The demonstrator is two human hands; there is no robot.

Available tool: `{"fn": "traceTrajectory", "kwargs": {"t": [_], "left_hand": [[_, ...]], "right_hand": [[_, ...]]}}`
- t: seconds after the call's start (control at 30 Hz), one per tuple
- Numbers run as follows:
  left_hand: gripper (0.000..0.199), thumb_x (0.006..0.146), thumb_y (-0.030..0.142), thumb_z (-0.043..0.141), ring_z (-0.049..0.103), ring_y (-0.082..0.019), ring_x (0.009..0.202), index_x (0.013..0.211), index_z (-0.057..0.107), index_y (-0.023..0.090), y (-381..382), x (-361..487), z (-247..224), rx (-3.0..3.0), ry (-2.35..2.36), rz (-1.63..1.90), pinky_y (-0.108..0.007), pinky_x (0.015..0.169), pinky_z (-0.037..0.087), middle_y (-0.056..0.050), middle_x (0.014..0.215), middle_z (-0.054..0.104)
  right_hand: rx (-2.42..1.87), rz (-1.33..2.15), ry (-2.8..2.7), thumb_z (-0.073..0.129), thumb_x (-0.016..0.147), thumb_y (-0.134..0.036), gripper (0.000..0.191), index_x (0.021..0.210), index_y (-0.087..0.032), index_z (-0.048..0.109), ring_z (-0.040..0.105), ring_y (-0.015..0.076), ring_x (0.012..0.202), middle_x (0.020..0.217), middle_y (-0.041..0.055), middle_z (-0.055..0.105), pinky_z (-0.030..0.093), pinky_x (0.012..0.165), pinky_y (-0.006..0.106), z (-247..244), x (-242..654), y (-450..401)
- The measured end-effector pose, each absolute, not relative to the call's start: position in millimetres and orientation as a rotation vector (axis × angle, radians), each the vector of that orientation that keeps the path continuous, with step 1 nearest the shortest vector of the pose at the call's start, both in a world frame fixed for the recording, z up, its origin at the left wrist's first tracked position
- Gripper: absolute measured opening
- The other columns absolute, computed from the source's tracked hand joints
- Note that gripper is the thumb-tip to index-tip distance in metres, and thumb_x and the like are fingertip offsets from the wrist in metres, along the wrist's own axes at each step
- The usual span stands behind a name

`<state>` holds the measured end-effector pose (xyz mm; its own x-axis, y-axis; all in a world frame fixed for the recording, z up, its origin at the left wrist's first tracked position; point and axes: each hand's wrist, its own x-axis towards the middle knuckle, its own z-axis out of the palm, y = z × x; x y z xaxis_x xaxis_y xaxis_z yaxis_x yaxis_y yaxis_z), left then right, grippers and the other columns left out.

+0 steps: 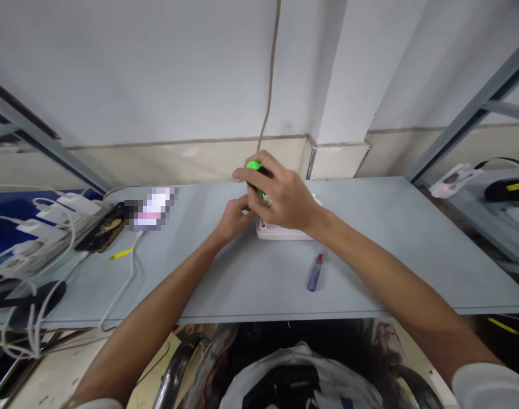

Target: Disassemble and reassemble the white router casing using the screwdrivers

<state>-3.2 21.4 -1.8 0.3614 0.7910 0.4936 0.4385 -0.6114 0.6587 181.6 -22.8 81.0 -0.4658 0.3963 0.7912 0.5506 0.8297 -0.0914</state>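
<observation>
Tool [253, 166] roughly upright, green end up

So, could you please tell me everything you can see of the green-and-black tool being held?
The green-and-black tool has a bright green, rounded top, with black and more green below; it looks like plastic. It is held roughly upright in the right grip, near the left end of the white perforated piece. Its lower end is hidden, so I cannot tell whether it touches that piece or the left grip.
</observation>
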Motion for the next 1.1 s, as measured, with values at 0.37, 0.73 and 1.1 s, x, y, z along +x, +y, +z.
{"fn": "traceTrajectory", "kwargs": {"t": [0.37,0.73,1.1], "left_hand": [[0.023,0.086,0.014,0.059,0.072,-0.022,0.084,0.091,0.079,0.025,-0.4,-1.6,11.2,2.675,0.957,1.537,-0.042,0.082,0.055,-0.001,0.082,0.079],[0.055,0.085,0.005,0.059,0.062,-0.029,0.136,0.132,0.069,0.029,-1.2,9.5,-1.4,2.962,0.529,1.196,-0.058,0.113,0.048,-0.005,0.121,0.079],[0.072,0.089,0.000,0.054,0.062,-0.031,0.137,0.156,0.049,0.027,0.4,7.7,-1.7,3.071,0.432,1.158,-0.054,0.106,0.056,-0.010,0.136,0.073]], "right_hand": [[-0.803,-0.393,-1.708,0.052,0.100,-0.027,0.020,0.114,-0.029,0.065,0.066,0.0228,0.086,0.102,0.0080,0.065,0.059,0.069,0.038,119.2,247.3,-10.5],[-0.820,-0.237,-1.739,0.050,0.103,-0.031,0.021,0.117,-0.029,0.065,0.068,0.0247,0.093,0.110,0.0101,0.065,0.062,0.072,0.040,118.3,227.5,-25.1],[-0.767,-0.338,-1.756,0.050,0.099,-0.027,0.022,0.111,-0.030,0.069,0.064,0.0181,0.076,0.103,0.0066,0.066,0.062,0.064,0.036,113.7,210.2,-29.3]]}}
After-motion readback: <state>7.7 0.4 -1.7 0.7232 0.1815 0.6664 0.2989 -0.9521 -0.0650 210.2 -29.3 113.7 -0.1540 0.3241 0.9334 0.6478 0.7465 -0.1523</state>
